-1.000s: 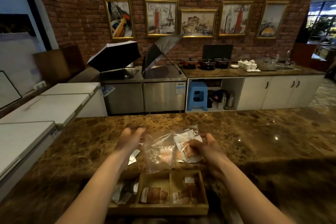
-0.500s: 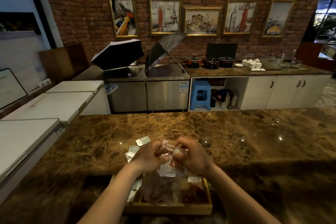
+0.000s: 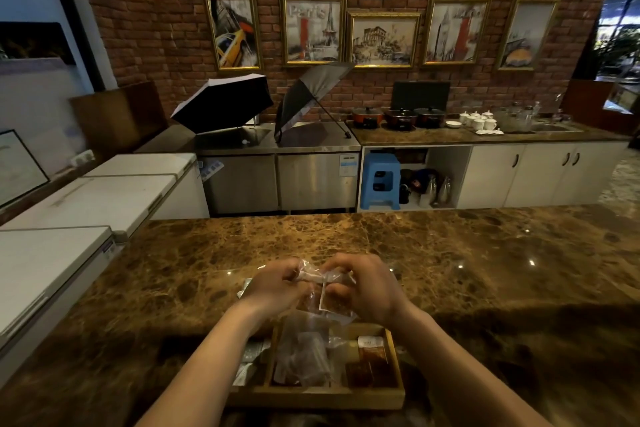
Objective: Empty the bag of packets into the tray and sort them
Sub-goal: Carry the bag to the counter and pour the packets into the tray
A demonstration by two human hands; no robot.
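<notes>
A clear plastic bag (image 3: pixel 304 347) hangs over the wooden tray (image 3: pixel 346 399) at the near edge of the marble counter. My left hand (image 3: pixel 277 286) and my right hand (image 3: pixel 363 284) both grip the bag's bunched top, close together above the tray. A brown packet (image 3: pixel 337 303) shows through the plastic under my right hand. The tray's right compartment holds red-brown packets (image 3: pixel 372 357). Silver packets (image 3: pixel 251 360) lie in its left part, half hidden by my left forearm.
A few silver packets (image 3: pixel 246 286) lie on the counter (image 3: pixel 485 270) just left of my left hand. White chest freezers (image 3: pixel 69 218) stand to the left. Open umbrellas, pots and cups sit on the back counter, far from my hands.
My hands came together on the bag's top and lowered it so the bag hangs into the tray. In the last half second they barely moved.
</notes>
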